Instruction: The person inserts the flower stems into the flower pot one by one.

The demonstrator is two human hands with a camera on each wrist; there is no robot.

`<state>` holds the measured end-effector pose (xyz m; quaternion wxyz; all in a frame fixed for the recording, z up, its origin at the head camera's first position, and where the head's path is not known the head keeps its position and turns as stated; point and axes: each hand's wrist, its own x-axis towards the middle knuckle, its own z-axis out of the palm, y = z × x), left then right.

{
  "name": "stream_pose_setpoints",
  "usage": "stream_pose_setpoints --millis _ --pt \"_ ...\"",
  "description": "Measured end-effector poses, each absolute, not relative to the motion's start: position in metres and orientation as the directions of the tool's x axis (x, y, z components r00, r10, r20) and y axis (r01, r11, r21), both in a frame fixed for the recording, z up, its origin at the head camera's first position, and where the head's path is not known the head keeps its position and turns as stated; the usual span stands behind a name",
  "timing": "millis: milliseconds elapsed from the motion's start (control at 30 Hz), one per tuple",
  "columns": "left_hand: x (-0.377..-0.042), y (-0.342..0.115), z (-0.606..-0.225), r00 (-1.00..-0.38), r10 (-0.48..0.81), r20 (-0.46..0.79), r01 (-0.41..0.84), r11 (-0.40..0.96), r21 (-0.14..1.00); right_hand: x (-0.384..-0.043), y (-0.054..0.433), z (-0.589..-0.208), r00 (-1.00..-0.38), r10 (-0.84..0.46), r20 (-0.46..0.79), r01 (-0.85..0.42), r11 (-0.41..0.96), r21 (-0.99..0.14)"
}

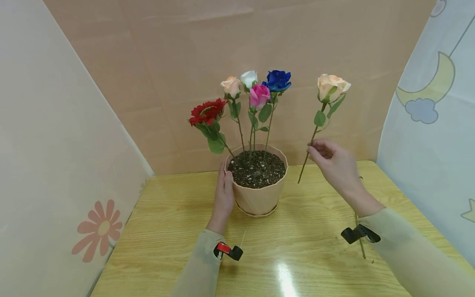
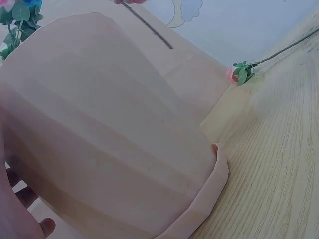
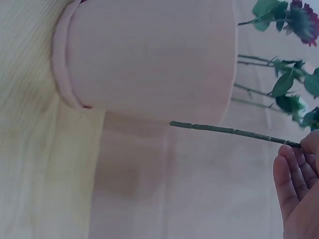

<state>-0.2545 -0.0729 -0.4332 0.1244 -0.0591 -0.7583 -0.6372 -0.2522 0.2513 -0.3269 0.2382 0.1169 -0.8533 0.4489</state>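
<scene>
My left hand [image 1: 224,194] rests along the left side of a pale pink flowerpot [image 1: 259,200], fingers up near the rim and thumb toward the front. Dark soil [image 1: 256,173] fills the pot. Standing in it are a red flower [image 1: 208,112], a peach rose [image 1: 231,86], a white rose [image 1: 249,78], a pink rose [image 1: 259,96] and a blue rose [image 1: 278,81]. To the right of the pot, my right hand [image 1: 334,163] pinches the stem of a larger cream-peach rose [image 1: 332,87]. Its bare stem end [image 3: 189,125] hangs in the air beside the pot.
A pink rose [image 2: 233,74] lies on the wooden table [image 1: 178,231] at the right; its stem [image 1: 361,243] shows beneath my right forearm. The pot stands on a matching saucer [image 1: 256,215]. A peach-coloured backdrop [image 1: 178,62] rises behind, with printed white panels [image 1: 426,148] on both sides.
</scene>
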Motion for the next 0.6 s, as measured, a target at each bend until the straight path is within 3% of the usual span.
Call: stream_pose_setpoints --millis 400,600 --pt "-0.255 -0.073 -0.435 -0.958 -0.063 0.281 0.267 0.172 0.948 -0.266 0.204 -0.295 -0.743 -0.034 0.668 -0.558 0.583 -0.590" --pt "-0.255 -0.073 -0.435 -0.958 -0.054 0.281 0.269 0.169 0.948 -0.269 0.194 -0.283 -0.728 -0.049 0.684 -0.575 0.587 -0.570"
